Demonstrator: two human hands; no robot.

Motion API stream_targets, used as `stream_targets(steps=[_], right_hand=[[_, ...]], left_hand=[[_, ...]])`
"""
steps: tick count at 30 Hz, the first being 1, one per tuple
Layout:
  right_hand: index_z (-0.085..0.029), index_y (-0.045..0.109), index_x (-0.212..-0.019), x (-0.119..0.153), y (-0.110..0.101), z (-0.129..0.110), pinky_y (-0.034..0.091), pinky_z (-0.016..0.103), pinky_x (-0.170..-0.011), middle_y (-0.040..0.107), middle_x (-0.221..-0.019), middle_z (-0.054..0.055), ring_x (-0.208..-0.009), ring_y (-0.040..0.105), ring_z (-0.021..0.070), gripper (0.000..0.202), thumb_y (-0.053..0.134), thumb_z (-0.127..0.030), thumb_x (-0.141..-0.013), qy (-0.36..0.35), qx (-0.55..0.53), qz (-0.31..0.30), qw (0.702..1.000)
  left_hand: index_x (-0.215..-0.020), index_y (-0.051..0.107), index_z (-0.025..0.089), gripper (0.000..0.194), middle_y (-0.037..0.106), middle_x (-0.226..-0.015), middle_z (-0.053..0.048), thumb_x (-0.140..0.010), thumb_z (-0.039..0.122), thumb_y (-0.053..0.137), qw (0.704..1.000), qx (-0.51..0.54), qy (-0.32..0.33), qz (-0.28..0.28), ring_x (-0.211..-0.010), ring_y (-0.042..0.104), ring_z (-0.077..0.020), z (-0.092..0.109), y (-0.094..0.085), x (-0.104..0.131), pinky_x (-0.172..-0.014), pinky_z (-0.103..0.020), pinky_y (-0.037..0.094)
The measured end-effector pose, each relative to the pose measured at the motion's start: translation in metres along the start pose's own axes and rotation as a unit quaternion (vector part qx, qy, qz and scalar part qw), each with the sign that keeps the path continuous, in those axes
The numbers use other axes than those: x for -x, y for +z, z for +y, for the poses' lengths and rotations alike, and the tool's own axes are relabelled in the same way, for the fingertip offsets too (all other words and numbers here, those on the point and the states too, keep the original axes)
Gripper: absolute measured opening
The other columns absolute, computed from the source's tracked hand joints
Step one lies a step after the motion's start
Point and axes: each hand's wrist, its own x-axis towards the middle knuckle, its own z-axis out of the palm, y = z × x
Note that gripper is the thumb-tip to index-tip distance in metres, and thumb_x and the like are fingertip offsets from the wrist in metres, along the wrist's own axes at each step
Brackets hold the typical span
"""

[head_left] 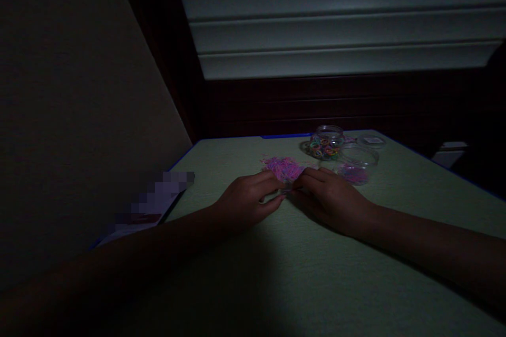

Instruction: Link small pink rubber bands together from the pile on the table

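A loose pile of small pink and purple bands (283,167) lies on the pale green table, just beyond my hands. My left hand (253,196) is closed in a pinch in front of the pile. Facing it, my right hand (330,197) pinches too, its fingertips almost meeting the left ones. Something thin and pale seems to be between the fingertips, too dim and small to name. Beside my right hand stands an open clear jar (359,160) with some pink bands at its bottom.
Behind is another clear jar (327,143) holding multicoloured hair ties. A clear round lid (371,140) lies to its right. The table (253,274) has a blue edge. Papers (158,200), partly blurred, sit at the left edge. A wall and shutter (336,26) rise beyond.
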Motion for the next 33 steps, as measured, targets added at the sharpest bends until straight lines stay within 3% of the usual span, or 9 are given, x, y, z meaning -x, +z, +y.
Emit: stream_targets(steps=[26,33], right_hand=[[-0.014,0.051,-0.092,0.0014,-0.0024,0.0003,0.034,0.026,-0.068,0.054,-0.086,0.005,-0.074,0.048,0.0135,0.016,0.038,-0.021,-0.084,-0.008,-0.013,0.016,1.000],[-0.015,0.051,-0.088,0.0024,-0.0032,0.0011,0.034,0.024,-0.066,0.054,-0.083,0.005,-0.072,0.048,0.0131,0.014,0.040,-0.021,-0.083,-0.015,0.017,-0.011,1.000]], left_hand=[[-0.091,0.056,0.015,0.017,0.056,-0.086,-0.004,-0.084,0.021,0.042,1.000,-0.014,0.014,-0.004,-0.078,0.051,-0.0121,-0.0027,0.0004,-0.0007,-0.070,-0.024,0.041],[-0.092,0.056,0.016,0.018,0.057,-0.090,-0.004,-0.083,0.022,0.042,1.000,-0.013,0.009,-0.012,-0.082,0.052,-0.0128,-0.0021,0.0008,-0.0014,-0.072,-0.024,0.041]])
